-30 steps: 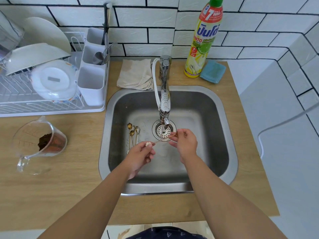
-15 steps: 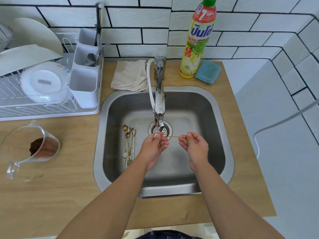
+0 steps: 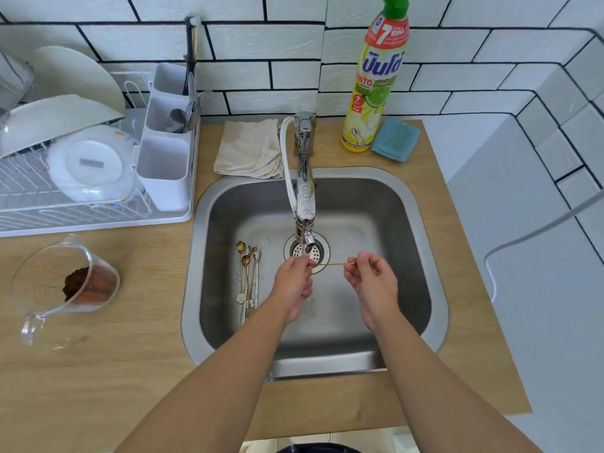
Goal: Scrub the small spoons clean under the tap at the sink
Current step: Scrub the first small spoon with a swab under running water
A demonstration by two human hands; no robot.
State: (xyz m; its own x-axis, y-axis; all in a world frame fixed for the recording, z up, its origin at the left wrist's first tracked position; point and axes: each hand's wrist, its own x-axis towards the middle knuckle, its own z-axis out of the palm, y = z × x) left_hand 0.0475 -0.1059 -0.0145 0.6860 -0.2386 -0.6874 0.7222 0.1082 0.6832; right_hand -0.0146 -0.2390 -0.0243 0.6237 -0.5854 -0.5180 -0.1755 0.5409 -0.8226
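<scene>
A thin gold spoon is stretched level between my two hands, just below the tap spout and over the drain. My left hand pinches its bowl end, which is hidden by my fingers. My right hand pinches the handle end. Several more small gold spoons lie side by side on the sink floor, left of my left hand. I cannot tell whether water is running.
On the counter behind the sink lie a beige cloth, a dish soap bottle and a blue sponge cloth. A white dish rack with a cutlery holder stands left. A glass jug with brown grounds sits front left.
My left hand moved right and up from beside the loose spoons to under the spout. The spoon now lies level between both hands.
</scene>
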